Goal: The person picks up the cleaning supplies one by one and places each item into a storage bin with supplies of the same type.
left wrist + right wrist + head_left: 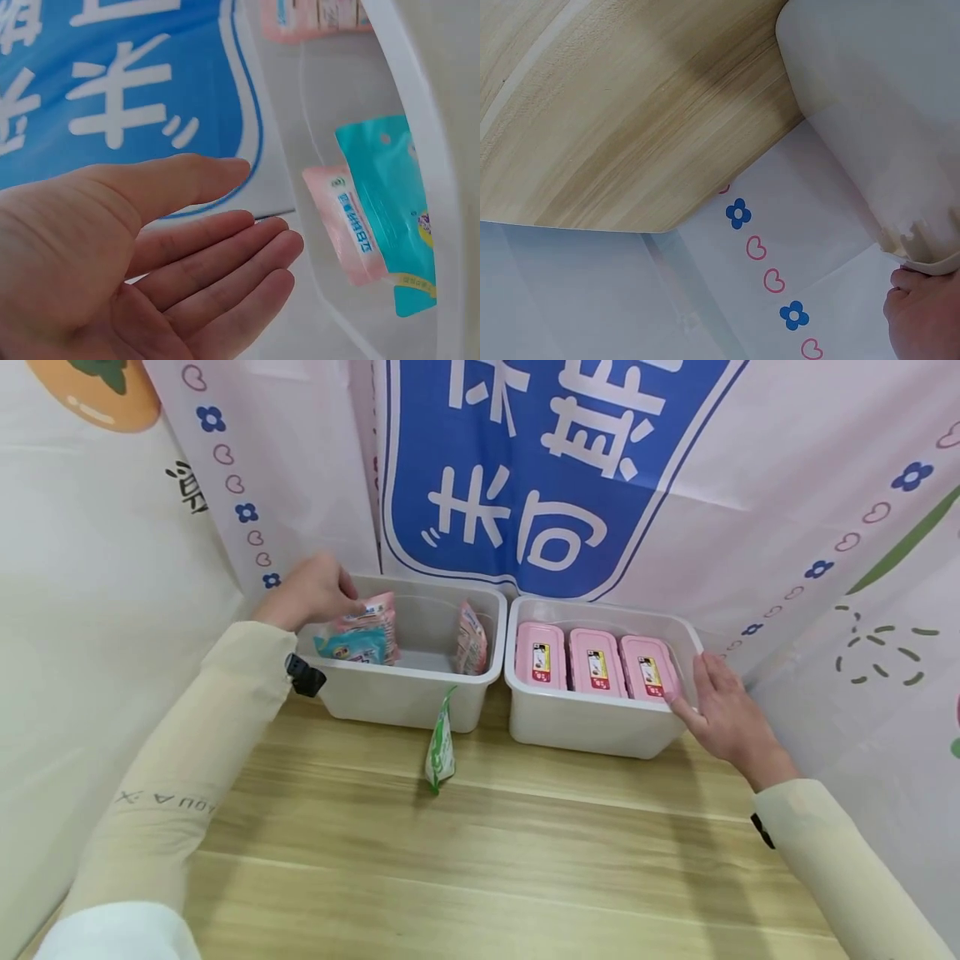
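Note:
My left hand [315,592] hovers at the left end of the left white bin [393,693], fingers nearly straight and nothing between them. Just beyond its fingertips, a teal packet [391,210] leans on a pink packet [346,225] inside that bin. Another pink packet [471,639] stands at the bin's right end. My right hand [723,714] grips the right end of the right white bin [585,727], thumb over the front corner of the rim. Three pink boxes [596,662] with labels sit side by side in it. The right wrist view shows bent fingers [911,281] against the rim.
A green and white packet [441,752] stands on the wooden table [480,860] in front of the gap between the bins. Behind them hangs a printed cloth [495,468] with a blue panel. Cloth walls also rise at both sides.

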Demonstrator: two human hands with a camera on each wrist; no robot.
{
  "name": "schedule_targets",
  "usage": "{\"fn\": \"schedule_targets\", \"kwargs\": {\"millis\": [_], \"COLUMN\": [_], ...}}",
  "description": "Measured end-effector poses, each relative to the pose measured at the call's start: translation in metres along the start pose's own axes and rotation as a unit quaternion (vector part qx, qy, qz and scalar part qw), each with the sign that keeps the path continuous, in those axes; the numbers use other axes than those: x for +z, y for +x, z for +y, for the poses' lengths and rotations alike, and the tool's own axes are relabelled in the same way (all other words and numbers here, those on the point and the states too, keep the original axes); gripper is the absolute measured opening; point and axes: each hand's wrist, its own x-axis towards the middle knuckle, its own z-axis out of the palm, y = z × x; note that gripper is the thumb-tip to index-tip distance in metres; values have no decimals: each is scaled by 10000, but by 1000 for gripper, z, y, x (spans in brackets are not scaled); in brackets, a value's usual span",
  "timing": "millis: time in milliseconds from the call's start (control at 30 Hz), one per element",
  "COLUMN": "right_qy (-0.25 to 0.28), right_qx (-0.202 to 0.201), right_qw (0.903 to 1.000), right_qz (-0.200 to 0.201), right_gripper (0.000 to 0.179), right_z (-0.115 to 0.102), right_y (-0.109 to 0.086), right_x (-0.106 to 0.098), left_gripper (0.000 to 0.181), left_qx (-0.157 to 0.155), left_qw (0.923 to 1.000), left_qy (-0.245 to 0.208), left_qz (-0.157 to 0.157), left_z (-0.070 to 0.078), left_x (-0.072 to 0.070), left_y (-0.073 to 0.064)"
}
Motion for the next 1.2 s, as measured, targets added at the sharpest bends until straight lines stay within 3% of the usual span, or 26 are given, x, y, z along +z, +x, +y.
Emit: {"fn": "schedule_targets", "kwargs": {"millis": [267, 433, 667, 967, 1200], "right_qy": [20, -4, -9, 57, 113], "right_qx": [-22, -35, 0, 17, -7], "right_qw": [10000, 10000, 10000, 9999, 9999], "right_qz": [26, 11, -79, -139, -22], "right_gripper": [94, 94, 94, 93, 93], "right_z": [0, 1, 0, -1, -2], "right_y": [1, 1, 0, 0, 0], "right_x": [1, 0, 1, 0, 1], "left_gripper": [32, 36, 26, 26, 29], "left_qx": [218, 349, 654, 1226, 1421], "left_qw": [9992, 9989, 9973, 9907, 9893], "left_qy": [-231, -137, 227, 479, 196], "left_qz": [246, 293, 254, 348, 280], "left_z": [4, 9, 19, 31, 36], "left_x": [1, 3, 13, 30, 44], "left_y": [-27, -45, -69, -90, -100]}}
